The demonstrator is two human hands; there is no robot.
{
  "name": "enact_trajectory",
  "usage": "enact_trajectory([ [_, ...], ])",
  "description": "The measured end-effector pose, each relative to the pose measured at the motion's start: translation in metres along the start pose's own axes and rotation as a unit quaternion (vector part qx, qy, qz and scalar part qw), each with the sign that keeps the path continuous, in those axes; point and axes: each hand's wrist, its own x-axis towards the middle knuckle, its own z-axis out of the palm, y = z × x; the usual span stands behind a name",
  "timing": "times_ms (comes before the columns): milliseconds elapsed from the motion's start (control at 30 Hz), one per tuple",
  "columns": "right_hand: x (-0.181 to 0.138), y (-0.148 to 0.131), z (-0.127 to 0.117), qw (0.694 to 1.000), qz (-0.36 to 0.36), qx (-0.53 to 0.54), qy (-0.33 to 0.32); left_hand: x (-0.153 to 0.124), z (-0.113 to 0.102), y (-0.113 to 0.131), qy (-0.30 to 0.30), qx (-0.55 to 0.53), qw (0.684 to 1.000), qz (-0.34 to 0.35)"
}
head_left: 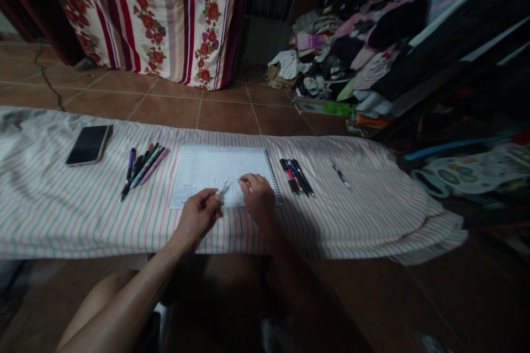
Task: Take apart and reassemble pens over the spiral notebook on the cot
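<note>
My left hand [201,210] is closed in a pinch around a small whitish pen piece [224,185], whose thin end points up and to the right. Beside it, my right hand [259,194] has its thumb and fingertips pressed together; whatever they may hold is too small to make out. Both hands are over a spiral notebook [207,168] lying flat, its wire binding on the right. Several pens [144,165] lie fanned out left of the notebook. To its right is another group of pens [297,177], mostly black with some red.
A striped cloth [356,215] covers the low table. A phone [89,145] lies at the left, and a single pen [340,172] at the right. Beyond are a floral curtain [174,16], a tiled floor [174,103] and a heap of clothes [348,44].
</note>
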Motion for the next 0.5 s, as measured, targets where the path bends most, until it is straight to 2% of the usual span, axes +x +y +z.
enact_trajectory([
  [100,0.0012,0.0024,-0.0003,0.993,0.048,0.112,-0.004,0.0008,0.0003,-0.0034,-0.001,-0.003,1.000,-0.006],
  [233,0.0021,0.0071,-0.0002,0.963,0.114,0.243,-0.028,0.0013,0.0021,-0.0061,-0.004,-0.007,1.000,-0.013],
  [500,0.0056,0.0093,-0.0076,0.903,0.186,0.385,-0.043,0.0028,0.0066,-0.0092,-0.021,0.004,1.000,0.002],
])
